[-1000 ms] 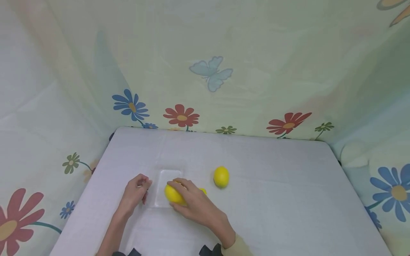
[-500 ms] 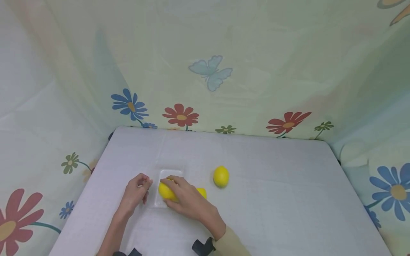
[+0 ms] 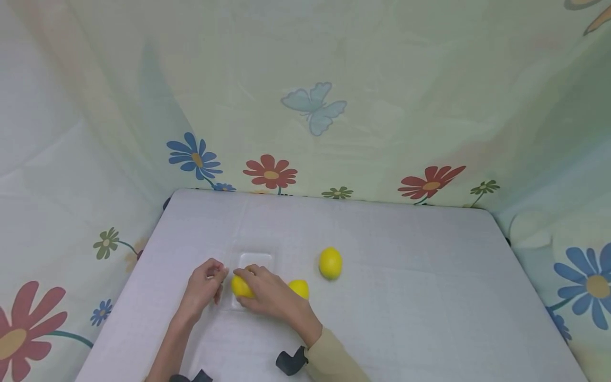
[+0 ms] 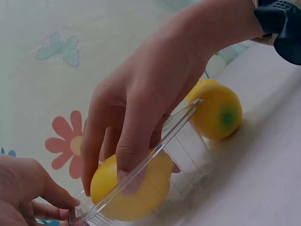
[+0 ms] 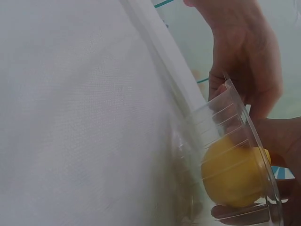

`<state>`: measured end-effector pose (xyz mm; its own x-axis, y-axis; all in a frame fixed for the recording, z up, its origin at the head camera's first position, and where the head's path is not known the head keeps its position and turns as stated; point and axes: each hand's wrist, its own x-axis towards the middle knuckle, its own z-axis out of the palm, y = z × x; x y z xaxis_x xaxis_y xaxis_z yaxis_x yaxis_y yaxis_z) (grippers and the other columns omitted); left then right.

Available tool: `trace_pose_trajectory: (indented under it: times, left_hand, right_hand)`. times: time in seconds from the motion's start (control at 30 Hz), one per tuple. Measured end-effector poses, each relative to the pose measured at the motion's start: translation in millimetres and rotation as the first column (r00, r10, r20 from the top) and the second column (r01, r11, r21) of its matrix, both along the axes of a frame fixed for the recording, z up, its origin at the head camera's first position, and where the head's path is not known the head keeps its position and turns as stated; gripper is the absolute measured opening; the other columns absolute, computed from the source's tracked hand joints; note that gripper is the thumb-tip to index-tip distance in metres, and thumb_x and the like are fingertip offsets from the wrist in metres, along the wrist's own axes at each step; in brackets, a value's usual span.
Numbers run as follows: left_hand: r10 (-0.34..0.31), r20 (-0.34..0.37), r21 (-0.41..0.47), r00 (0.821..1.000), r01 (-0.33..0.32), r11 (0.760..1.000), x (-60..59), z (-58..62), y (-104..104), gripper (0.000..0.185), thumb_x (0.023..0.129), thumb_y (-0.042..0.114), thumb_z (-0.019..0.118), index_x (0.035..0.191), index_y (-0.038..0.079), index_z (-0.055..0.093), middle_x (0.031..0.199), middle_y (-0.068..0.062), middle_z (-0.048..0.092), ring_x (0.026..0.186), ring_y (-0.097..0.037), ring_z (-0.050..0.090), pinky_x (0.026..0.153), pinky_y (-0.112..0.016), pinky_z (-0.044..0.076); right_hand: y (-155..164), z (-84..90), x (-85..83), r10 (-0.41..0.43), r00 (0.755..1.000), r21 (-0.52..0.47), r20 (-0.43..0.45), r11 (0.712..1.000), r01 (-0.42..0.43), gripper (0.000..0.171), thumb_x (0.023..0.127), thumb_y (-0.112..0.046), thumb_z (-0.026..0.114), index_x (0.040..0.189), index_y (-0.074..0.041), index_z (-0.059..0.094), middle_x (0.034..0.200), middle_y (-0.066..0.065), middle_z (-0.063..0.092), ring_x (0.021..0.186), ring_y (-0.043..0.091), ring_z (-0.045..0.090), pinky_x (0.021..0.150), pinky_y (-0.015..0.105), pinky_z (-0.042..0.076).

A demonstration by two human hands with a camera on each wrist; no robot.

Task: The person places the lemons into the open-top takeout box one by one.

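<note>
The right hand [image 3: 267,294] has its grip curled over a lemon [image 3: 240,287], thumb and fingers wrapped round the fruit, which sits low inside a clear plastic tray [image 3: 255,260] on the table [image 3: 406,297]. In the left wrist view the fingers [image 4: 129,155] reach over the tray's rim [image 4: 160,150] and press on the lemon [image 4: 129,188] from above; in the right wrist view the same lemon [image 5: 233,176] shows through the tray's ribbed wall [image 5: 225,122].

The left hand [image 3: 202,286] lies at 9 o'clock of the tray, just beside it. Its grip is drawn together, thumb against fingertips at the tray's near left corner; it seems to pinch the rim there, though the clear plastic makes the contact hard to see.

A second lemon [image 3: 299,289] rests on the table at 3 o'clock of the right hand, touching or nearly touching the wrist. A third lemon [image 3: 330,263] lies farther out at about 2 o'clock, apart from the others. A flowered cloth [image 3: 305,106] hangs behind the table.
</note>
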<state>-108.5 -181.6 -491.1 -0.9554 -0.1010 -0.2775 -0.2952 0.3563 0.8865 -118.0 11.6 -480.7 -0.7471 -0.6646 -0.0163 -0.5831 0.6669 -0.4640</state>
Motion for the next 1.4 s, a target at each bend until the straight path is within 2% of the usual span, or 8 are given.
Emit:
trace_pose_trajectory:
  times: [0.33, 0.6, 0.83, 1.07, 1.4]
  left_hand:
    - [-0.014, -0.020, 0.001, 1.000, 0.014, 1.000, 0.8, 1.2, 2.5, 0.015, 0.103, 0.013, 0.057, 0.108, -0.001, 0.056, 0.077, -0.009, 0.056, 0.047, -0.015, 0.046, 0.045, -0.024, 0.044]
    - [-0.013, -0.007, 0.019, 1.000, 0.013, 1.000, 3.3, 1.6, 4.6, 0.017, 0.104, 0.014, 0.057, 0.110, -0.003, 0.057, 0.080, -0.010, 0.057, 0.049, -0.015, 0.046, 0.045, -0.024, 0.044]
    - [-0.003, 0.006, 0.016, 1.000, 0.002, 1.000, 4.8, 3.3, 3.5, 0.018, 0.104, 0.015, 0.057, 0.110, -0.002, 0.057, 0.081, -0.011, 0.058, 0.051, -0.015, 0.047, 0.046, -0.024, 0.044]
    - [-0.008, 0.005, 0.014, 1.000, 0.008, 1.000, 4.2, 4.2, 2.9, 0.019, 0.104, 0.015, 0.057, 0.111, -0.003, 0.057, 0.084, -0.013, 0.059, 0.052, -0.015, 0.047, 0.046, -0.024, 0.045]
    - [-0.008, 0.006, -0.002, 1.000, 0.008, 1.000, 3.9, 4.9, 2.7, 0.019, 0.104, 0.015, 0.057, 0.112, -0.003, 0.057, 0.086, -0.014, 0.059, 0.052, -0.016, 0.047, 0.047, -0.025, 0.045]
  right_hand:
    - [-3.7, -2.4, 0.6, 0.038, 0.999, 0.052, 0.019, 0.998, -0.039, 0.055, 0.098, -0.033, 0.071, 0.147, -0.016, 0.053, 0.138, 0.006, 0.061, 0.118, 0.017, 0.063, 0.096, 0.029, 0.056]
    - [1.7, -2.1, 4.6, 0.037, 0.999, 0.069, -0.021, 0.997, -0.035, 0.053, 0.099, -0.035, 0.069, 0.147, -0.020, 0.053, 0.141, 0.003, 0.060, 0.119, 0.017, 0.062, 0.091, 0.030, 0.058]
    - [13.4, 4.8, 9.9, 0.037, 0.994, 0.022, -0.101, 0.999, -0.035, 0.047, 0.098, -0.030, 0.072, 0.141, -0.017, 0.059, 0.137, 0.003, 0.061, 0.118, 0.016, 0.062, 0.092, 0.027, 0.057]
    - [30.1, 8.8, 18.5, 0.036, 0.964, -0.047, -0.262, 0.998, -0.050, 0.044, 0.096, -0.029, 0.074, 0.135, -0.012, 0.062, 0.134, 0.004, 0.065, 0.120, 0.018, 0.063, 0.102, 0.026, 0.053]
    - [62.6, 12.0, 32.6, -0.029, 0.918, -0.188, -0.396, 0.981, -0.051, 0.046, 0.090, -0.021, 0.080, 0.132, -0.012, 0.063, 0.131, 0.003, 0.064, 0.121, 0.018, 0.062, 0.101, 0.027, 0.054]
